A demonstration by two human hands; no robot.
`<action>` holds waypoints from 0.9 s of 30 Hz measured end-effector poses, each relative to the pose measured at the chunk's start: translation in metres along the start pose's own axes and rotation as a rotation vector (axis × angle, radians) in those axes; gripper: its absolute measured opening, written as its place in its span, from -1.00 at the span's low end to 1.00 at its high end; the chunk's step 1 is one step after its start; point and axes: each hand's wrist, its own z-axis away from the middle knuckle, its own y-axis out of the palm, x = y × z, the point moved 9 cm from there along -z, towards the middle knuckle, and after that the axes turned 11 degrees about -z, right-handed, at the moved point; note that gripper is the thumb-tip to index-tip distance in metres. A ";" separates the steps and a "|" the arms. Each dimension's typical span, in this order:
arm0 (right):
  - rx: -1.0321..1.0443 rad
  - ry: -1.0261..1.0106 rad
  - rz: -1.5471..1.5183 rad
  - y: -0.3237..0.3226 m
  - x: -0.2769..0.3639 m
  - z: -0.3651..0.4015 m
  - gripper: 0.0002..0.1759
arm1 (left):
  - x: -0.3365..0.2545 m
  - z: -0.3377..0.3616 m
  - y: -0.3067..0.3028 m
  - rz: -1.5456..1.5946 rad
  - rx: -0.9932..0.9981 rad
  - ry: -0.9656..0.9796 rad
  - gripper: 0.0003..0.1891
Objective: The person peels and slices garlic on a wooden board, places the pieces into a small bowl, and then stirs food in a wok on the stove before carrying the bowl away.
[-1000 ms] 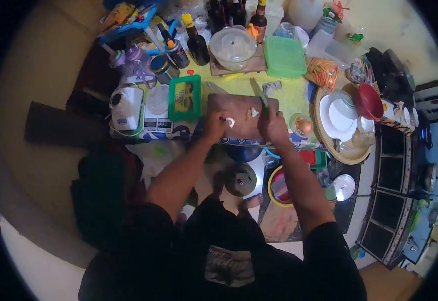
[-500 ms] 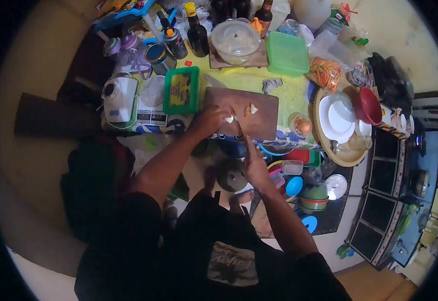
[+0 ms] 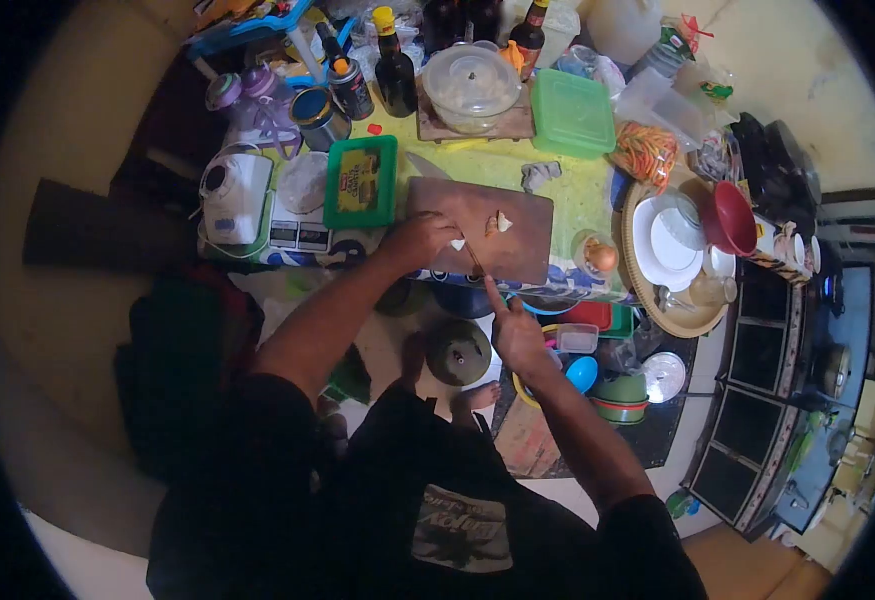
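Note:
On the brown cutting board [image 3: 529, 245], the fingertips of my left hand [image 3: 419, 243] are closed on a small white piece that looks like a garlic clove [image 3: 456, 244]. My right hand [image 3: 518, 338] is wrapped around the handle of a knife [image 3: 474, 259], its index finger stretched along the top. The narrow blade lies over the near part of the board, its tip close beside the clove. Farther back on the board are a few whitish pieces with brownish skin [image 3: 498, 222], apart from both hands.
Left of the board stands a green-rimmed tub [image 3: 360, 215], with a kitchen scale [image 3: 299, 235] beyond it. A second blade [image 3: 427, 166] lies behind the board. To the right are a cup with an onion [image 3: 597, 255] and a woven tray [image 3: 692, 322] of dishes. Bottles and a lidded bowl [image 3: 471, 88] line the back.
My right hand has drawn the knife back toward my body, so its tip now sits nearer the board's front edge. My left hand stays on the clove. The view has shifted slightly.

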 end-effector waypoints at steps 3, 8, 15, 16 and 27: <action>-0.014 -0.024 0.007 0.001 -0.003 -0.003 -0.05 | 0.001 -0.002 0.004 0.017 0.043 0.012 -0.74; 0.044 -0.002 0.066 0.022 -0.020 -0.021 -0.02 | 0.004 -0.002 0.014 0.029 0.070 -0.029 -0.78; -0.083 0.125 -0.012 -0.002 -0.043 -0.013 -0.15 | 0.007 0.001 0.012 -0.020 0.090 -0.054 -0.77; -0.081 0.129 -0.009 -0.003 -0.045 -0.012 -0.15 | 0.008 0.003 0.016 -0.015 0.088 -0.054 -0.77; -0.098 0.062 -0.180 -0.001 -0.022 -0.007 -0.11 | 0.008 0.004 0.009 0.036 0.026 -0.082 -0.76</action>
